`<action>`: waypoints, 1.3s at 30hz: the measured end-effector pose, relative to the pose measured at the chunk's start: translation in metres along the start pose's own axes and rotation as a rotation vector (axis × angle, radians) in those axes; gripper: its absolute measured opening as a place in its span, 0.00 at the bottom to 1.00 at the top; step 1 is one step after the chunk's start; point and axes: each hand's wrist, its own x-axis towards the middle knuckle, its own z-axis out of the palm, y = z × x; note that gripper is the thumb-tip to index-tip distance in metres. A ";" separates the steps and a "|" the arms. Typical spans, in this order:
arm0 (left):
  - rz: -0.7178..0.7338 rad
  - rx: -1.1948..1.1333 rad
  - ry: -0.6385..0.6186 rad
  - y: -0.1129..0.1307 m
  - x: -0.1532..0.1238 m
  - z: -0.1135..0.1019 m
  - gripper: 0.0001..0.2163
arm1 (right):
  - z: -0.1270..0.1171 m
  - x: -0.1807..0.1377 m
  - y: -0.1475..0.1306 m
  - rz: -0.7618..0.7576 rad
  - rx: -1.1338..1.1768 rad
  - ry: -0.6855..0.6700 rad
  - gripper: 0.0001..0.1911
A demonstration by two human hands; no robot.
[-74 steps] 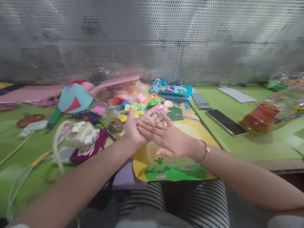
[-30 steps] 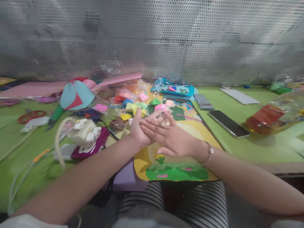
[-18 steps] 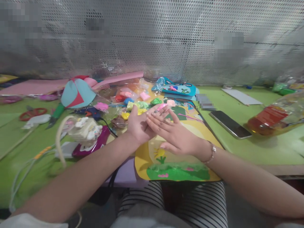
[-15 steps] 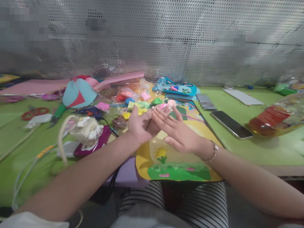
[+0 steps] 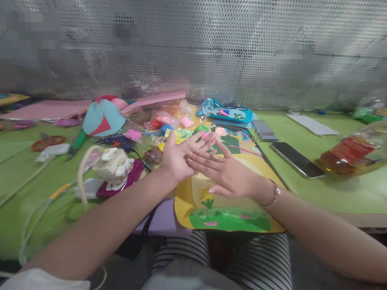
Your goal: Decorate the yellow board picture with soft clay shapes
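My left hand is turned palm up with its fingers stretched out. Across its fingers and palm lies my right hand, palm down, fingers straight and thumb apart. Whether anything small sits between the two palms is hidden. Both are held over a yellow sheet decorated with a yellow sun-like flower and a green grass strip with pink spots. Just beyond the fingertips are soft clay lumps, among them a green lump, a pale pink lump and a bright pink lump.
Left are a power adapter with cords, a purple box, red-handled scissors and a green-handled cutter. Right are a phone and a bottle of amber liquid lying tilted. A blue decorated case sits behind, before a perforated metal panel.
My right hand has slid left and toward me across the left palm, so more of the left fingers now show. The view has shifted slightly.
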 end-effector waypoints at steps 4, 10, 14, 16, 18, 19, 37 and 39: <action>-0.036 -0.021 0.004 -0.003 0.001 0.000 0.33 | 0.000 0.002 0.001 -0.002 -0.002 0.004 0.35; -0.070 -0.037 -0.022 -0.003 0.003 -0.003 0.32 | -0.001 -0.001 0.002 -0.018 -0.027 -0.001 0.35; -0.100 -0.030 -0.027 -0.009 0.001 -0.007 0.33 | -0.001 -0.001 0.004 -0.022 -0.049 0.003 0.35; -0.173 -0.013 -0.020 -0.015 0.002 -0.008 0.34 | -0.001 0.001 0.003 -0.010 -0.052 0.018 0.36; -0.207 0.009 -0.008 -0.018 0.002 -0.007 0.35 | -0.001 0.001 0.002 -0.007 -0.053 0.023 0.36; -0.189 0.014 0.000 -0.017 0.002 -0.006 0.35 | -0.001 0.000 0.002 -0.007 -0.054 0.020 0.36; -0.151 -0.013 -0.025 -0.015 0.003 -0.007 0.36 | -0.003 0.000 0.002 0.004 -0.054 0.003 0.36; -0.141 -0.002 -0.008 -0.013 0.001 -0.004 0.35 | -0.004 0.000 0.002 0.006 -0.059 0.007 0.36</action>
